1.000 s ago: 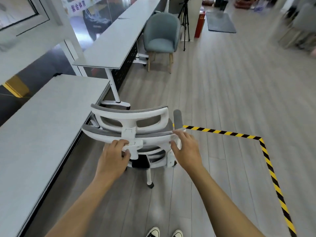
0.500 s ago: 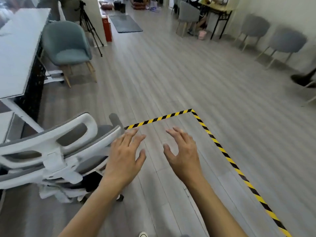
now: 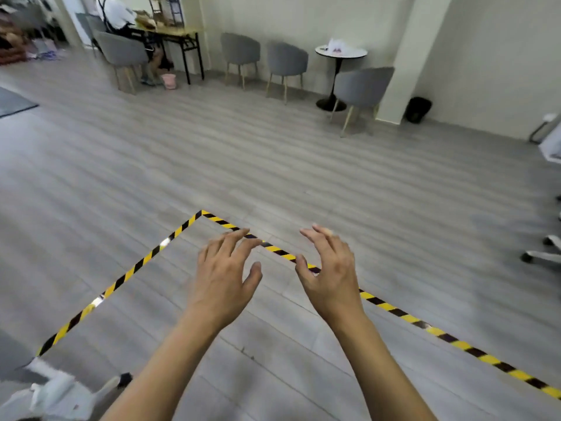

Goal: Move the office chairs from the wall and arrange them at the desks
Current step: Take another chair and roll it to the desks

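No text, label, brand or number can be read anywhere; the only marking is the yellow-black striped tape on the floor.

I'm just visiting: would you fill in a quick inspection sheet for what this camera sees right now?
Surface: grey plank floor, with yellow-black hazard tape marking a corner.
Job's things: white chair base cut off at the right edge; blurred white chair part at bottom left.
Clutter: black bin by the pillar.
Hands: left hand and right hand both open and empty, fingers spread.
Cables: nothing seen.
Surroundings: grey padded chairs along the wall, a round white table, and a seated person at a far desk.
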{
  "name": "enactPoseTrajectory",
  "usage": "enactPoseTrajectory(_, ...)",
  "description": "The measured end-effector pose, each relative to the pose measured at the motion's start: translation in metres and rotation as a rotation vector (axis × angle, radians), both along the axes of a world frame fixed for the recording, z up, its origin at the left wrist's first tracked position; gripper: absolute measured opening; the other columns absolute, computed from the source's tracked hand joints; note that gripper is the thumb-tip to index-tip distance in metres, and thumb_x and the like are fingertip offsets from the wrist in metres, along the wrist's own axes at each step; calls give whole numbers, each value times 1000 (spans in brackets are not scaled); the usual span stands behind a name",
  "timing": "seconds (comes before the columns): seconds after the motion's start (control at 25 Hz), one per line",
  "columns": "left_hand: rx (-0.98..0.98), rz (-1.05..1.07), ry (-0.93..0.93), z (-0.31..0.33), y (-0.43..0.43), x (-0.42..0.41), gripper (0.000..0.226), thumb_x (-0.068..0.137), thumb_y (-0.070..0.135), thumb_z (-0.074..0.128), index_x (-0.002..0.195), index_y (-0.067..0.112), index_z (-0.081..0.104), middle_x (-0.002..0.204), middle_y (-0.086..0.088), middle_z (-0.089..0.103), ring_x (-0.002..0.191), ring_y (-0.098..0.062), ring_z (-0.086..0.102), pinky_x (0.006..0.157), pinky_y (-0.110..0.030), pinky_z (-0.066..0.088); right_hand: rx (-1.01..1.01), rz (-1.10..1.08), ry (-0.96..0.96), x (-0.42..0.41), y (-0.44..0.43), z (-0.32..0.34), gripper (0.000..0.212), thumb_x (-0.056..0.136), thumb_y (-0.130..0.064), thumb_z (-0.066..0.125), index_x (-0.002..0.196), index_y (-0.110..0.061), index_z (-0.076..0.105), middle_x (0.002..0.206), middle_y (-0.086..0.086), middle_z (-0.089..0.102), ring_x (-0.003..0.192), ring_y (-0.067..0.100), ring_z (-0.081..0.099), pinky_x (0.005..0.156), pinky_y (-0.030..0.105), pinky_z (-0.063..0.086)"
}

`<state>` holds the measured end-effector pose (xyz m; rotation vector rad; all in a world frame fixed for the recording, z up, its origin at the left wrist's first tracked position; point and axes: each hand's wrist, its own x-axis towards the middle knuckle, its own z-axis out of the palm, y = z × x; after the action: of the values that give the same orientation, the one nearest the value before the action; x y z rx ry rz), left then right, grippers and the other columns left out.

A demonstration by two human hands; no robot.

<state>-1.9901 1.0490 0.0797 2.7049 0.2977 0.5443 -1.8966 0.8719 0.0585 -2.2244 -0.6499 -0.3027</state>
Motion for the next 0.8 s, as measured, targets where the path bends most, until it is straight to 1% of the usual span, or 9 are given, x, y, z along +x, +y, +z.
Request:
enactPoseTrajectory(0.12, 5, -129, 2, -1, -74, 72, 37, 91, 30, 60, 128, 30, 56, 144, 7, 48, 134, -21, 41, 107, -40, 32, -6, -122, 2, 48, -81, -1, 44, 91, -27, 65, 135, -28, 57, 143, -8, 51, 127, 16, 48, 104, 32, 33)
enactPoseTrajectory(0.28, 41, -308, 14, -2, -162, 156, 34, 91, 30, 60, 125, 27, 58, 139, 4, 52, 129, -25, 45, 103, -43, 36, -24, -300, 17, 102, -183, -7, 44, 92, -26, 64, 136, -28, 56, 144, -9, 49, 130, 15, 45, 107, 34, 32)
enactPoseTrajectory(0.44, 76, -446, 6, -8, -240, 247, 38, 90, 37, 48, 125, 27, 58, 138, 4, 52, 123, -26, 47, 100, -41, 36, -48, -470, 18, 164, -268, -19, 45, 90, -25, 66, 134, -27, 57, 144, -6, 49, 126, 19, 47, 105, 38, 36)
enactPoseTrajectory(0.56, 98, -559, -15, -16, -298, 325, 36, 90, 34, 52, 125, 26, 58, 137, 3, 53, 122, -27, 47, 99, -40, 35, -98, -578, 1, 219, -327, -24, 45, 90, -26, 66, 134, -26, 58, 145, -4, 50, 125, 21, 49, 105, 42, 37)
enactPoseTrajectory(0.68, 104, -670, -3, -18, -361, 406, 34, 90, 31, 60, 124, 26, 59, 138, 1, 53, 125, -29, 47, 105, -45, 35, -212, -706, 18, 274, -387, -22, 44, 89, -27, 65, 133, -23, 59, 145, 2, 51, 126, 26, 50, 106, 43, 37)
enactPoseTrajectory(0.8, 149, -789, 13, -14, -429, 478, 35, 90, 33, 59, 125, 27, 58, 142, 1, 51, 131, -29, 44, 110, -48, 31, -272, -811, 12, 322, -447, -16, 45, 90, -31, 62, 135, -25, 56, 146, 2, 50, 129, 25, 47, 109, 43, 34)
